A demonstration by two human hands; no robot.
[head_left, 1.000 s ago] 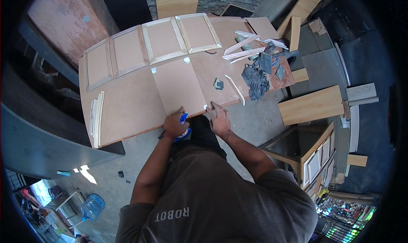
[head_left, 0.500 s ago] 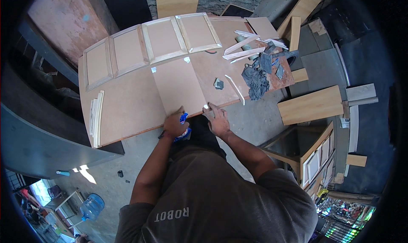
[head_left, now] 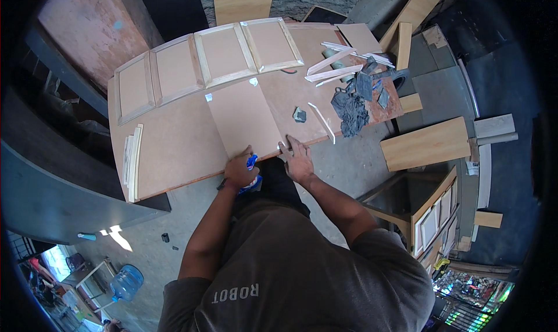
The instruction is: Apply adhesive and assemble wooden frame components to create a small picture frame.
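A flat tan rectangular panel (head_left: 247,120) lies across the near part of the workbench, reaching its front edge. Small white patches (head_left: 253,82) mark its far corners. At its near left corner my left hand (head_left: 237,170) is closed around a blue-and-white packet (head_left: 251,162), a finger lying on the panel. What the packet contains cannot be seen. My right hand (head_left: 299,162) rests at the near right corner, fingers apart and touching the edge, partly covering another white patch.
Several framed panels (head_left: 226,50) line the bench's far side. Thin wood strips (head_left: 135,162) lie at its left. To the right are a small dark block (head_left: 299,115), a lone strip (head_left: 321,121), a crumpled dark cloth (head_left: 350,111) and pale mouldings (head_left: 334,72).
My right hand has shifted slightly forward, its fingers now over more of the near right corner. The tan panel has slid a little to the left. My left hand stays put.
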